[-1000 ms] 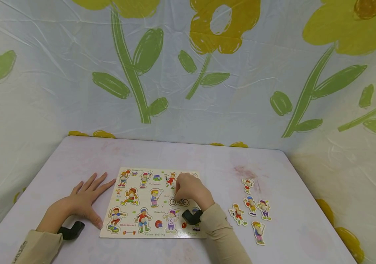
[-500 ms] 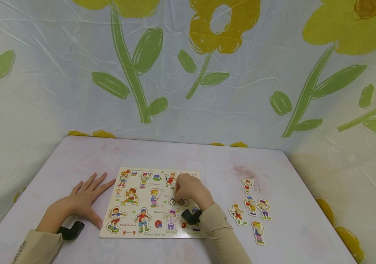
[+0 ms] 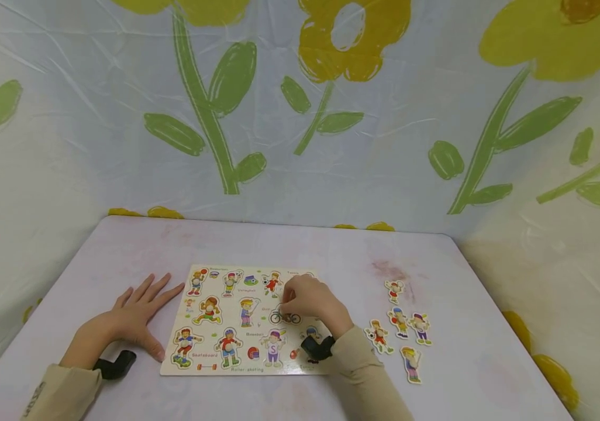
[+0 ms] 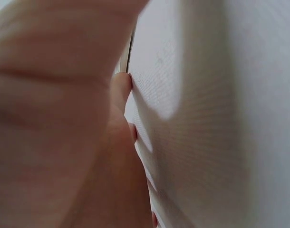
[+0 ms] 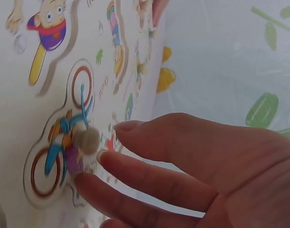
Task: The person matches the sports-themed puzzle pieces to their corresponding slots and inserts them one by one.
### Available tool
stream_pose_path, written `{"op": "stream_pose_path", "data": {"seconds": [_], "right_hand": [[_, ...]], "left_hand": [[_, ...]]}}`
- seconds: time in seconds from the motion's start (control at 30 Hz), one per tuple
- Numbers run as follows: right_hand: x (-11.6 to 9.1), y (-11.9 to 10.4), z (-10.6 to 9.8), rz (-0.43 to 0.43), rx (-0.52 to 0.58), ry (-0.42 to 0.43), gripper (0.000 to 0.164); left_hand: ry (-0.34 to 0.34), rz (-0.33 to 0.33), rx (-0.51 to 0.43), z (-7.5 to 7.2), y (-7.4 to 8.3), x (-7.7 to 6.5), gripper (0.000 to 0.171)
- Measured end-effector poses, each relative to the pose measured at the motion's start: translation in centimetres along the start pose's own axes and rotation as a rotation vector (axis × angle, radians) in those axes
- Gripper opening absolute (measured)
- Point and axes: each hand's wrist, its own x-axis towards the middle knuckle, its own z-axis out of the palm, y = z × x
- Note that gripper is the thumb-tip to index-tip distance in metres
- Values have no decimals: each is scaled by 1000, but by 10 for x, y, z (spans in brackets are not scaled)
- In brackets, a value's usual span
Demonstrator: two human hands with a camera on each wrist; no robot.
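Note:
A cream puzzle board (image 3: 230, 317) printed with sports figures lies on the table. My right hand (image 3: 310, 299) is over its right part, beside the cyclist piece (image 5: 53, 159). That piece lies in the board, its pale round knob (image 5: 88, 140) standing up. In the right wrist view, my thumb and index fingertip are apart from the knob, and the middle fingertip is close to the piece's lower edge. My left hand (image 3: 134, 316) rests on the table with fingers spread, its thumb by the board's left edge. The left wrist view mostly shows blurred skin and tabletop.
Right of the board lie several loose pieces: a tennis player (image 3: 394, 291), a basketball player (image 3: 399, 323), a baseball player (image 3: 420, 328), a footballer (image 3: 379, 336) and a golfer (image 3: 411, 365). A flower-printed cloth (image 3: 331, 175) hangs behind the table (image 3: 279, 242).
My right hand and forearm have shifted slightly right. The head view has tilted a little. The left hand stays where it was.

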Motion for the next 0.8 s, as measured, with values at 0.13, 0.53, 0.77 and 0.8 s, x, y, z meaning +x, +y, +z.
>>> {"op": "stream_pose_path", "data": {"seconds": [0.13, 0.53, 0.77, 0.8], "right_hand": [[-9, 9, -6, 9, -21, 33, 11], [-33, 49, -25, 92, 15, 75, 9], [-49, 68, -37, 102, 2, 93, 6], [-51, 71, -39, 99, 0, 98, 6]], "left_hand": [[1, 3, 5, 2, -3, 1, 143], [1, 0, 9, 2, -4, 3, 144], [-5, -1, 12, 1, -3, 1, 145], [-5, -1, 11, 1, -3, 2, 145]]}}
